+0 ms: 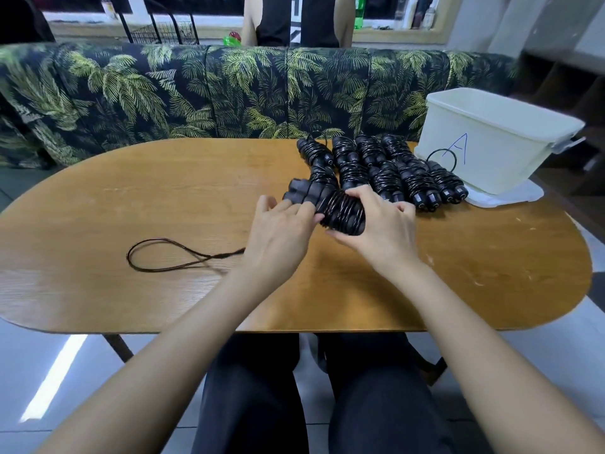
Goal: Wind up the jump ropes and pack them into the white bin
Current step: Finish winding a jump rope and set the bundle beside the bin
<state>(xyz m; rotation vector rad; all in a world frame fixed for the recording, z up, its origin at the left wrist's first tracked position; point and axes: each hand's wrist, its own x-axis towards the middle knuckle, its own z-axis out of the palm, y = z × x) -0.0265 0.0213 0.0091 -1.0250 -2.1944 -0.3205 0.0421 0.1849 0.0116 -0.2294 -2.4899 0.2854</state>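
Observation:
My right hand (379, 221) grips a black jump rope bundle (340, 213), its two handles side by side with cord coiled round them. My left hand (281, 231) has its fingertips at the bundle's left side, where the cord leaves it. The loose end of that cord (163, 257) lies in a loop on the wooden table (163, 198) to the left. Several wound jump ropes (393, 172) lie in rows behind my hands. The white bin (491, 142), marked with a blue A, stands at the far right on its lid.
A sofa with a palm-leaf pattern (196, 93) runs along the table's far side. A person (294, 18) stands behind it. The bin's white lid (510, 194) lies flat under the bin near the table's right edge.

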